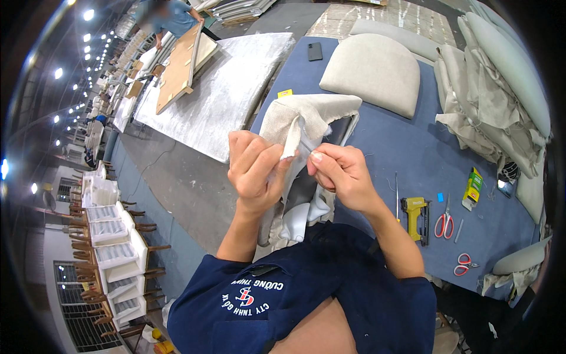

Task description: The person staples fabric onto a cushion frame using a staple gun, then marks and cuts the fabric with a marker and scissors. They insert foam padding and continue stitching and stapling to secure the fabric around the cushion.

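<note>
In front of me, beige upholstery fabric (277, 121) is draped over a partly hidden piece at the blue table's edge. My left hand (254, 171) is closed on a raw edge of this fabric and holds it up. To its right, my right hand (342, 174) pinches a thin, pale, see-through material (305, 141) that runs up into the fabric fold; its kind is unclear. Both hands are raised close together near my chest. White padding or lining (303, 218) shows below them.
On the blue table (377, 138) lie a padded seat panel (371, 74), a phone (315, 51), a yellow staple gun (417, 218), red-handled scissors (445, 225) and snips (464, 265). Fabric covers (471, 88) pile at right. A person (177, 17) handles a wooden panel (178, 68) far left.
</note>
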Tool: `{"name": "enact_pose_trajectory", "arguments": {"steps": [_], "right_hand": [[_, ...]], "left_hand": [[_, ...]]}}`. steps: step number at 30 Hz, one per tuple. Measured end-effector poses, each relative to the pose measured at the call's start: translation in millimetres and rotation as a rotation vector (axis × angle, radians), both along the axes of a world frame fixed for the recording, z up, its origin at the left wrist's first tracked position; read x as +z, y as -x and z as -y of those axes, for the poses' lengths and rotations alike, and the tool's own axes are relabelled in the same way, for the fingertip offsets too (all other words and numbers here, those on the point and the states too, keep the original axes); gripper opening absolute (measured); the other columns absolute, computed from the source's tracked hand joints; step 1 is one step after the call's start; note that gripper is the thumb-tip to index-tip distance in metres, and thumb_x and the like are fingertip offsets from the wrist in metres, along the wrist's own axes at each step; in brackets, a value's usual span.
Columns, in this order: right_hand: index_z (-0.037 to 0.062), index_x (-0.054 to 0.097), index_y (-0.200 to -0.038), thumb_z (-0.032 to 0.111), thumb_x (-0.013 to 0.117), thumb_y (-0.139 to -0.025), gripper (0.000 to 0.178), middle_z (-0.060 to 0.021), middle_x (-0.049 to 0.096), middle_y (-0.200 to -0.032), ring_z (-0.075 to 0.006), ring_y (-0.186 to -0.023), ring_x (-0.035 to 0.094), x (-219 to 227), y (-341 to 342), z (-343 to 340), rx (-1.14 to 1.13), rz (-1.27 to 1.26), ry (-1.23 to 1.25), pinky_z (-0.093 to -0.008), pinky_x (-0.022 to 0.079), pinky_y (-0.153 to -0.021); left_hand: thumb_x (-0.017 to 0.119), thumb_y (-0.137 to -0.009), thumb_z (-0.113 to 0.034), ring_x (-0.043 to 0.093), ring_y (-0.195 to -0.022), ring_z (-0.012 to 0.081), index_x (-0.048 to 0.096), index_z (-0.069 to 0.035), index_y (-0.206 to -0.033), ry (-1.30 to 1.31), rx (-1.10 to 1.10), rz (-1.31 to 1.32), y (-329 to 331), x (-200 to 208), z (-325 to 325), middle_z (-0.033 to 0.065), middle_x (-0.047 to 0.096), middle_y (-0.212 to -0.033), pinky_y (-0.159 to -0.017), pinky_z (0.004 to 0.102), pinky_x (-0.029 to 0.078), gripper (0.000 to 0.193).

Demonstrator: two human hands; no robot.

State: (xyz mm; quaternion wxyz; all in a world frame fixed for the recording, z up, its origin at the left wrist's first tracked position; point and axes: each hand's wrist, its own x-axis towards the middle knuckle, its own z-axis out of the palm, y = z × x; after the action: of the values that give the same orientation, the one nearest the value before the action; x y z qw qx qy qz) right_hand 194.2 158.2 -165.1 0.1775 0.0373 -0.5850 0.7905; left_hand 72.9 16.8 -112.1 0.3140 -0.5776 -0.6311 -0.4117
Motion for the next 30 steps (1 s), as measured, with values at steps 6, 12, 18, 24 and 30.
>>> {"name": "enact_pose_trajectory", "arguments": {"steps": [6, 12, 18, 24, 30], "right_hand": [[0.0, 0.065, -0.084, 0.021, 0.053, -0.108, 0.034, 0.003, 0.044, -0.055, -0.0045, -0.051, 0.036, 0, 6, 7, -0.011, -0.021, 0.095, -0.0268, 0.028, -0.048], [-0.001, 0.065, -0.083, 0.017, 0.053, -0.107, 0.032, 0.0037, 0.044, -0.052, -0.0043, -0.048, 0.036, -7, -13, 9, -0.083, -0.008, 0.043, -0.0269, 0.028, -0.047], [-0.0033, 0.065, -0.084, 0.012, 0.051, -0.106, 0.031, 0.0032, 0.046, -0.052, -0.004, -0.045, 0.036, -16, -33, 6, -0.277, -0.064, 0.128, -0.0261, 0.027, -0.045], [-0.01, 0.066, -0.097, 0.023, 0.053, -0.107, 0.037, 0.004, 0.052, -0.062, -0.0006, -0.046, 0.038, -29, -54, -1, -0.481, -0.031, 0.021, -0.0197, 0.027, -0.041], [-0.0113, 0.062, -0.109, 0.023, 0.052, -0.108, 0.036, 0.0016, 0.054, -0.065, -0.0026, -0.047, 0.041, -11, -64, 11, -0.474, 0.15, 0.127, -0.02, 0.03, -0.043]], "left_hand": [[0.073, -0.086, -0.01, 0.05, -0.072, 0.0203, 0.067, -0.003, -0.089, 0.017, -0.13, 0.244, 0, 0, 1, 0.0042, 0.058, -0.078, -0.075, 0.0356, 0.039, 0.01], [0.066, -0.087, -0.044, 0.052, -0.124, 0.0284, 0.064, 0.0, -0.125, 0.188, -0.457, 0.628, 51, 6, -27, 0.0182, 0.06, -0.135, -0.11, 0.0398, 0.036, 0.057], [0.065, -0.077, -0.059, 0.041, -0.142, 0.041, 0.065, -0.002, -0.131, 0.422, -0.758, 0.586, 54, -18, -74, 0.0244, 0.053, -0.148, -0.121, 0.052, 0.022, 0.078], [0.071, -0.075, -0.045, 0.05, -0.135, 0.0362, 0.065, 0.001, -0.128, 0.459, -0.898, 0.747, 27, -23, -91, 0.019, 0.063, -0.132, -0.118, 0.0511, 0.029, 0.07], [0.072, -0.076, -0.041, 0.055, -0.127, 0.0334, 0.066, -0.001, -0.126, 0.436, -0.9, 0.716, 31, -28, -91, 0.0169, 0.065, -0.129, -0.113, 0.0466, 0.036, 0.064]]}}
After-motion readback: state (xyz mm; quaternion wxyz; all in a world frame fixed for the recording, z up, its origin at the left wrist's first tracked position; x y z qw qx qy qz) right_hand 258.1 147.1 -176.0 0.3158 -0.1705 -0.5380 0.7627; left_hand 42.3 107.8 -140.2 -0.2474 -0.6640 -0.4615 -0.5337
